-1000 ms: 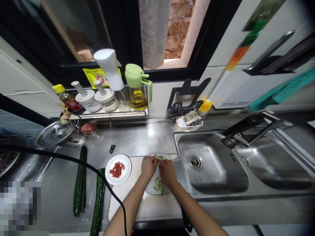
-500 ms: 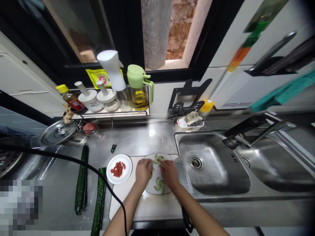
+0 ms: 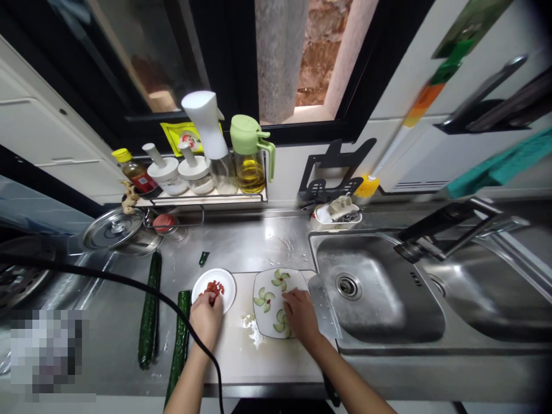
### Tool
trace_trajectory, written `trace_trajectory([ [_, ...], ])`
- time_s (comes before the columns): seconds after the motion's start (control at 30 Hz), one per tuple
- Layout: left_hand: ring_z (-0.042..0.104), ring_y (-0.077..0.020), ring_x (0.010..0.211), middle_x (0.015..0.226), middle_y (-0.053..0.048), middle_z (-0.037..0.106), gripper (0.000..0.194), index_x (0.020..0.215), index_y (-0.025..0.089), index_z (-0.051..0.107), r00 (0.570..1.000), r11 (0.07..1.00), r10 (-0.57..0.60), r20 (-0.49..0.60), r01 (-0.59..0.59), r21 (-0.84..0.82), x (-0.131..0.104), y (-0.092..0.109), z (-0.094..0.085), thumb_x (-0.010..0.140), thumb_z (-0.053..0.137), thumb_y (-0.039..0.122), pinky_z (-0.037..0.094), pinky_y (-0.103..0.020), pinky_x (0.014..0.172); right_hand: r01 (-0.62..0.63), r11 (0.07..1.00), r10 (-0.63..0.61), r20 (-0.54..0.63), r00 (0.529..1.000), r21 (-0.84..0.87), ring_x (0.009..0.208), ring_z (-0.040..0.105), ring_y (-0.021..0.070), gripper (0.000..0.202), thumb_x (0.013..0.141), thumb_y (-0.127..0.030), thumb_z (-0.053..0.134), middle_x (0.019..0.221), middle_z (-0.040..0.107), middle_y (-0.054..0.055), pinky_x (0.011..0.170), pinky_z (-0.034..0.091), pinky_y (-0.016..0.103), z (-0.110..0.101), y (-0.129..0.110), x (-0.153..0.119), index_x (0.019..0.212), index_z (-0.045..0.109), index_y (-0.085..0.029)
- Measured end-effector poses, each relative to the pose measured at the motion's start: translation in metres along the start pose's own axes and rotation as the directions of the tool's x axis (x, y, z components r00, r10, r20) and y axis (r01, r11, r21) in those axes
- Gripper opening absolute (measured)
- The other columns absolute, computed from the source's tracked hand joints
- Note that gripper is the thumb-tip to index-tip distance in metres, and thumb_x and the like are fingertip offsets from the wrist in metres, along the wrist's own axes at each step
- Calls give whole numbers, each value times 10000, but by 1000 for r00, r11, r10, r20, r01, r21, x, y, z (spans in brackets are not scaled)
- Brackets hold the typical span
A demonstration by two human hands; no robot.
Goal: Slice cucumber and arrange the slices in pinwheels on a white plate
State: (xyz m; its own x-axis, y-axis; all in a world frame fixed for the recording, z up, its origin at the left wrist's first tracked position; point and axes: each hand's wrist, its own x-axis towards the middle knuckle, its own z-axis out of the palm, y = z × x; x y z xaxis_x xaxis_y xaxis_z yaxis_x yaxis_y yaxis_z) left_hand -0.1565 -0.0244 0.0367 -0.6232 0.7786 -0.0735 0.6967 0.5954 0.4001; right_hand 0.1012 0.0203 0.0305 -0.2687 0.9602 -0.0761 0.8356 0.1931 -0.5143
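My left hand [image 3: 207, 319] reaches over the small white plate [image 3: 232, 287], its fingertips pinched together at the chopped red pieces [image 3: 215, 286]. What lies between them is too small to make out. Over the right part of a squarish white plate [image 3: 261, 325] is my right hand [image 3: 301, 313], its thumb and forefinger apart. Thin cucumber slices lie there in three pinwheel groups: an upper one [image 3: 280, 280], a left one [image 3: 262, 301] and a lower one [image 3: 281, 325], partly near my hand. Red bits show at the centres of the upper and left groups.
Both plates rest on a white cutting board [image 3: 276, 365]. Two whole cucumbers, one farther left [image 3: 149, 313] and one nearer [image 3: 179, 345], lie left of it. A black cable [image 3: 142, 283] crosses before my left arm. The double sink [image 3: 375, 287] is at right; a condiment shelf [image 3: 207, 198] stands behind.
My left hand has moved left from the squarish plate to the red pieces. My right hand has drawn back slightly from the upper cucumber group, uncovering it.
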Motion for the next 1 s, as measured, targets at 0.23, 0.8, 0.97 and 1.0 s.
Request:
trace_trajectory([
  [0.23, 603, -203, 730, 776, -75, 676, 219, 727, 193, 660, 998, 999, -45, 43, 44, 28, 3, 3, -2, 787, 493, 321, 369, -260, 624, -3, 1000, 3, 5, 1000, -19, 952, 491, 230, 257, 831, -123, 498, 976, 647, 85, 874, 383, 325, -3, -2, -5, 981, 698, -182],
  [0.8, 629, -210, 677, 733, -63, 707, 257, 669, 206, 665, 981, 989, -144, 129, 148, -22, 6, -2, -10, 776, 490, 361, 392, -263, 616, 21, 1000, -21, -8, 1000, 13, 949, 488, 236, 274, 840, -129, 474, 960, 643, 82, 882, 383, 343, -4, -2, -9, 986, 698, -187],
  [0.97, 661, -226, 803, 745, -32, 725, 263, 739, 205, 715, 961, 925, -203, 186, 251, -285, 10, -17, -6, 721, 568, 422, 452, -268, 690, 28, 1000, -27, -21, 999, 6, 940, 496, 233, 259, 834, -133, 486, 946, 641, 90, 877, 385, 349, -4, 0, -11, 972, 700, -179],
  [1.0, 664, -227, 832, 768, -32, 731, 277, 767, 195, 722, 961, 902, -199, 194, 257, -348, 10, -18, -4, 709, 580, 426, 464, -272, 712, 29, 1000, -29, -20, 999, 6, 935, 499, 231, 259, 834, -135, 486, 944, 641, 88, 876, 386, 350, -4, 0, -11, 972, 700, -183],
])
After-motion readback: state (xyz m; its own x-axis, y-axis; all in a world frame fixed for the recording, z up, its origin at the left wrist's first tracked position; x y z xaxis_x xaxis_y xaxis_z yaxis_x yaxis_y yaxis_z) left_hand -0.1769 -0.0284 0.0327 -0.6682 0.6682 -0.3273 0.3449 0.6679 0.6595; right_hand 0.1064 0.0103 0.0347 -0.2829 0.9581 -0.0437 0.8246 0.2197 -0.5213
